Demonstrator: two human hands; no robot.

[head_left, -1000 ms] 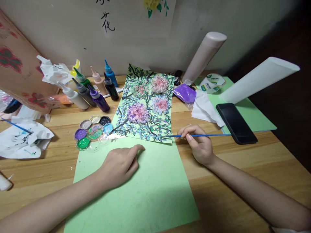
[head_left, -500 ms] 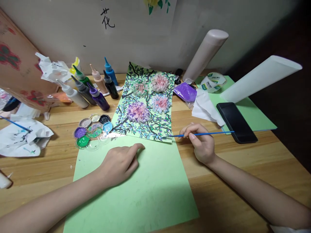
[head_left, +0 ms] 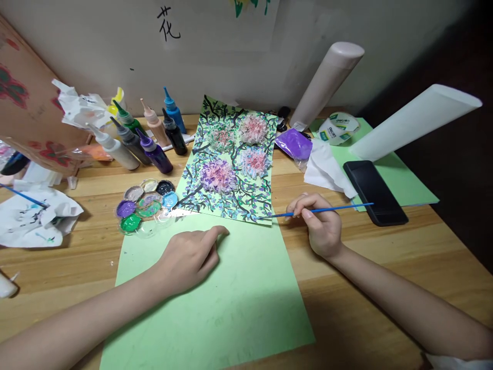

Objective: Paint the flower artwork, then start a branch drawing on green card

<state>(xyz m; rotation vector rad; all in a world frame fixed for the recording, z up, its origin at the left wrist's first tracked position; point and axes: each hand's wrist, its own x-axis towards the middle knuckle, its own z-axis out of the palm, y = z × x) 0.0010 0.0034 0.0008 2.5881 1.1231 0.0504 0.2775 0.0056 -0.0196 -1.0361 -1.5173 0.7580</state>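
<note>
- The right hand (head_left: 319, 228) pinches the brush (head_left: 335, 208) between thumb and fingers; the tip is at the near right corner of the painting (head_left: 235, 154), though contact is hard to tell.
- The left hand (head_left: 192, 257) rests on the sheet (head_left: 246, 303), well apart from the right, index finger extended, the others curled, nothing seen in it.
- The brush is probably light, with a stiff, smooth handle; the pinch towards its tip should suit fine control.
- The painting lies beyond and between the hands, likely light and bendy; its ruffled flowers (head_left: 219, 176) look fragile, so edges are the safest hold.
</note>
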